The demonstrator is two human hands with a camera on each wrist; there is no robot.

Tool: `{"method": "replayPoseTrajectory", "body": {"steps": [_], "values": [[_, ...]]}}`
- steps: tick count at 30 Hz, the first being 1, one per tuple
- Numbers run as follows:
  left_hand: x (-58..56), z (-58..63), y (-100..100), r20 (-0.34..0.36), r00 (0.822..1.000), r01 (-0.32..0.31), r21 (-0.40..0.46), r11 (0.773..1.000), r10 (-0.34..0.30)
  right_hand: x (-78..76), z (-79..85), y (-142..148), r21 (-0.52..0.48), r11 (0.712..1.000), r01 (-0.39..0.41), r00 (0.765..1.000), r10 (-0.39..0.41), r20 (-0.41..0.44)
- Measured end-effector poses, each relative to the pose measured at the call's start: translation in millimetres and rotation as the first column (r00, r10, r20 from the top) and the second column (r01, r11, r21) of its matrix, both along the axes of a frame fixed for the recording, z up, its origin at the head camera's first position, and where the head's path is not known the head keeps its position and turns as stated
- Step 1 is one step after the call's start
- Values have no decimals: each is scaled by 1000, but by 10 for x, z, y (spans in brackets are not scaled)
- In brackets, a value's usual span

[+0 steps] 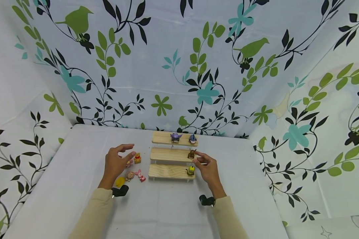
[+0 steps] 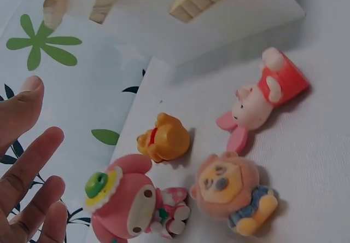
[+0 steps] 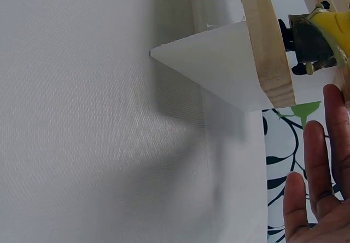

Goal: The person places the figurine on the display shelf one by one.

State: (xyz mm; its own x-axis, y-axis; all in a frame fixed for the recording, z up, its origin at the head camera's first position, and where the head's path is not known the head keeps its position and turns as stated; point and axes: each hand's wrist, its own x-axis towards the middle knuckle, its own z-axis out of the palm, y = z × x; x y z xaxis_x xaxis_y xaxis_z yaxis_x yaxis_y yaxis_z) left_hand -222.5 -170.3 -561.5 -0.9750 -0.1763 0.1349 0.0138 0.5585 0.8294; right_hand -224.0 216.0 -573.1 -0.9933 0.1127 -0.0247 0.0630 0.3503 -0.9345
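My left hand hovers at the left with thumb and fingers spread, holding nothing. Just below its fingertips are a yellow bear figurine with a red top and a pink-hooded figurine. Closer to me lie a lion figurine in blue and a pink-eared figurine in red. At the right end of a wooden tiered shelf, my right hand pinches a small brown figurine on the middle tier. In the right wrist view its thumb and index finger are hidden.
A yellow-and-green figurine stands on the bottom tier's right end. On the top tier are a purple figurine and a dark blue one. A yellow object lies by my left wrist. Patterned cloth hangs behind the white table.
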Motion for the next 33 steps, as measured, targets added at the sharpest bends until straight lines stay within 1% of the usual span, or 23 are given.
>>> {"method": "replayPoseTrajectory", "body": {"steps": [3,6,10,14,18,22,26,29,33], "values": [[-30,-44,-19,19,1000,2,-3,1000,-2,4,1,-1,4,1000,3,1000,-3,2],[-76,-123,-39,44,999,7,-25,1000,-6,7,-4,-1,-3,1000,4,1000,-4,4],[-143,-225,-67,68,998,24,-78,997,-19,7,-12,1,-7,1000,-5,1000,5,-13],[-212,-282,-87,92,995,54,-120,991,-43,7,-28,8,-1,1000,-11,1000,11,-28],[-268,-301,-85,116,990,96,-141,985,-79,9,-32,10,1,1000,-5,1000,5,-29],[-306,-314,-74,141,986,117,-162,980,-94,13,-19,2,0,1000,-5,1000,5,-30],[-324,-320,-38,187,978,127,-200,971,-90,21,-11,-6,0,1000,-7,1000,7,-30],[-323,-300,8,215,973,129,-236,963,-77,27,-7,-7,-2,1000,-10,999,10,-34],[-311,-282,64,226,971,137,-272,952,-75,30,-13,-4,-3,1000,-10,999,10,-39]]}}
